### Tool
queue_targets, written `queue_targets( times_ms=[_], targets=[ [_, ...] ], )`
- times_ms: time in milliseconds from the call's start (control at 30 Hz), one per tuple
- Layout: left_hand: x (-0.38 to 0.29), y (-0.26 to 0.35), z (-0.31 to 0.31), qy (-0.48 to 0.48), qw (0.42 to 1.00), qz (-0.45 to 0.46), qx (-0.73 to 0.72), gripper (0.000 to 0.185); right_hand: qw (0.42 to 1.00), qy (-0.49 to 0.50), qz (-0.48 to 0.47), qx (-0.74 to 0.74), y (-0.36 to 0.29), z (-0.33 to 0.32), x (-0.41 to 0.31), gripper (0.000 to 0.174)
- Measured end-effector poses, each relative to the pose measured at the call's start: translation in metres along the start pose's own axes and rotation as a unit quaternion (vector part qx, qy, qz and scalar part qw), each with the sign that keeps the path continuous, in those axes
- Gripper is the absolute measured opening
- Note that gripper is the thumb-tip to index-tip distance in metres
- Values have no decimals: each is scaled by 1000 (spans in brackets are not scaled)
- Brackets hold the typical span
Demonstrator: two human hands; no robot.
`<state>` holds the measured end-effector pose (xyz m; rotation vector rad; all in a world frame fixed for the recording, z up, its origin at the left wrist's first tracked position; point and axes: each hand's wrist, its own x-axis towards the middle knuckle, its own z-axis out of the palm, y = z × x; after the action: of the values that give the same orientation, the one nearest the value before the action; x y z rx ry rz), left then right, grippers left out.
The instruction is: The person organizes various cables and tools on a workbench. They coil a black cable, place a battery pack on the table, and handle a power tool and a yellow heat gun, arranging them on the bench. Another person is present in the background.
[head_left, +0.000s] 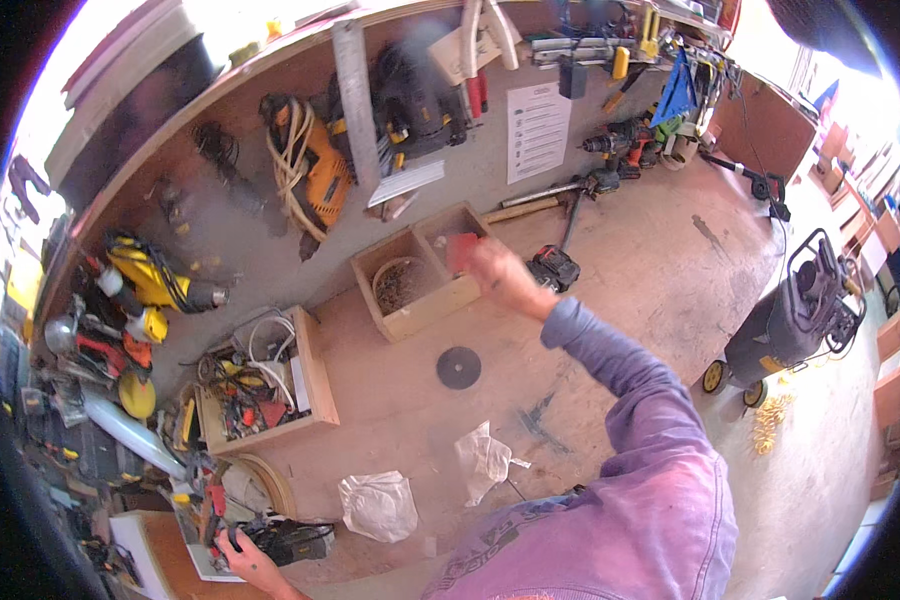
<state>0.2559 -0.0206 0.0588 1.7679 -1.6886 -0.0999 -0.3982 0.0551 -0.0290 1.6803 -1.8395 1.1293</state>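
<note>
My right hand point(497, 271) reaches over the right compartment of a divided wooden box point(427, 311), with a red piece point(462, 252) at its fingers; its kind cannot be told. A round tub of small bits point(399, 288) stands in the left compartment. My left hand point(246, 556) is at the lower left, its fingers at a dark part beside a red-handled tool point(216, 501), next to a black power tool point(300, 541). Whether it grips anything is unclear. A black cutting disc point(458, 367) lies flat on the workbench between the hands.
Two crumpled whitish pieces point(379, 506) lie near the bench's front edge. A wooden box of cables and tools point(328, 409) is at the left. Behind the right hand lies a battery pack tool point(553, 268). A black air compressor point(776, 322) stands on the floor at the right.
</note>
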Motion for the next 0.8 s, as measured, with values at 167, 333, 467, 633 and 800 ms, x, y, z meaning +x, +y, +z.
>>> queue_targets(
  times_ms=[167,333,467,633,800],
  targets=[
    [-14,18,-4,33,996,82,26,35,955,264,-54,-121,62,-166,135,18],
    [-36,45,-10,14,999,16,49,36,911,388,101,-98,145,-289,228,25],
    [-49,67,-4,32,997,16,66,38,937,299,45,-174,174,-318,265,30],
    [-39,42,16,57,993,58,86,37,961,211,72,-161,202,-311,299,28],
    [-24,-6,26,26,999,13,-14,41,939,197,120,-253,266,-305,326,22]
  ],
)
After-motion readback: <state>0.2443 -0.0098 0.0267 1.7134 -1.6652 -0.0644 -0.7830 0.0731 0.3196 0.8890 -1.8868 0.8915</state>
